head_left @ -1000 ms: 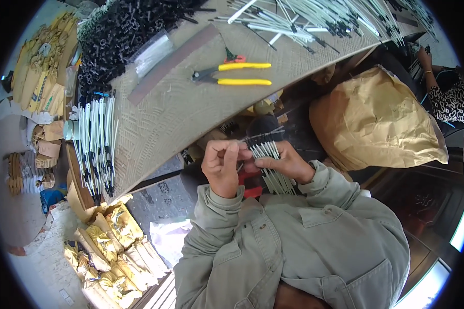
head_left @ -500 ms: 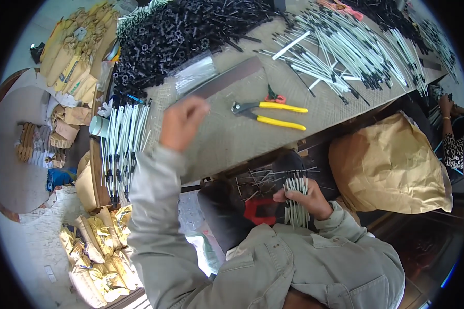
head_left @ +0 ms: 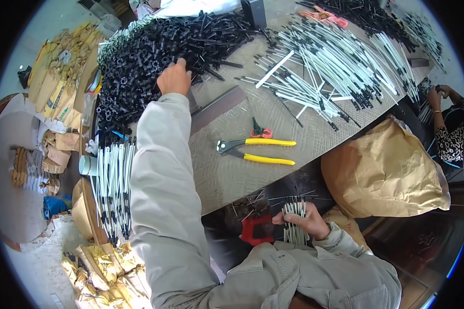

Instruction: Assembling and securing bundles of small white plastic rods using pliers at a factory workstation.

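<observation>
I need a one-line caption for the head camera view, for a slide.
Left hand reaches into a heap of small black plastic parts while right hand holds a bundle of thin white rods.

Assembly workshop: worktable [head_left: 232, 175] heaped with black parts [head_left: 154, 51], white rods [head_left: 340, 62].

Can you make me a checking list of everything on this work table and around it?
Surface: grey table, mostly covered.
Job's things: left hand in pile of black parts; right hand grips bundle of white rods.
Clutter: yellow-handled pliers, loose white rods, metal bar.
Fingers: left curled into the pile; right closed around the bundle.
Cables: nothing seen.
Surroundings: brown paper sack, another person's hands far right.
</observation>
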`<action>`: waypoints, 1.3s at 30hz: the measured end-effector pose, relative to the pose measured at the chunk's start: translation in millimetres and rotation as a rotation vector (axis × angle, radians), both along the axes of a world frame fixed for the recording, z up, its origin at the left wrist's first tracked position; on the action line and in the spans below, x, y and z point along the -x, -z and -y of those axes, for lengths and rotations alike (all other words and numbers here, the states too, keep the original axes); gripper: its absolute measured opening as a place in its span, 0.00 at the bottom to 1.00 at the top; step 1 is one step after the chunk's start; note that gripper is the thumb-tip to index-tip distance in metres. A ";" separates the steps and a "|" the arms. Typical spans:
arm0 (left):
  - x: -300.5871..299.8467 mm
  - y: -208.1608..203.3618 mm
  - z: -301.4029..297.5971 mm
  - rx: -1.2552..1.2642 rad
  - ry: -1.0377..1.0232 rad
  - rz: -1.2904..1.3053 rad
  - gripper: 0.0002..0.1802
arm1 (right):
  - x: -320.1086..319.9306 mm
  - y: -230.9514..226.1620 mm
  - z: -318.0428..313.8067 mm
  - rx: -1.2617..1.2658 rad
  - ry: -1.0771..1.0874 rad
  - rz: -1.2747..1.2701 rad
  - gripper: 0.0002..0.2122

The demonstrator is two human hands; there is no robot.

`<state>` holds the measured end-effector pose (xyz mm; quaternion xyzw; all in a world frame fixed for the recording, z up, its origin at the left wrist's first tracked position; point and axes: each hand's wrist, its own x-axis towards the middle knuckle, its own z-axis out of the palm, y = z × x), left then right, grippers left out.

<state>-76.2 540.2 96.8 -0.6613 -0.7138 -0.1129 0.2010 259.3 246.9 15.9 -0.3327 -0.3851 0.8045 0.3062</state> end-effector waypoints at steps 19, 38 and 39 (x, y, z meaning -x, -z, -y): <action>-131.0 54.6 361.7 0.146 0.224 2.528 0.17 | 14.9 -20.5 41.9 -0.227 -0.145 -0.039 0.13; -145.9 60.1 384.5 0.124 0.337 2.568 0.13 | 20.9 -19.4 56.3 -0.187 -0.132 -0.125 0.17; -145.7 60.5 384.6 0.117 0.343 2.576 0.11 | 21.3 -19.9 56.4 -0.192 -0.136 -0.118 0.17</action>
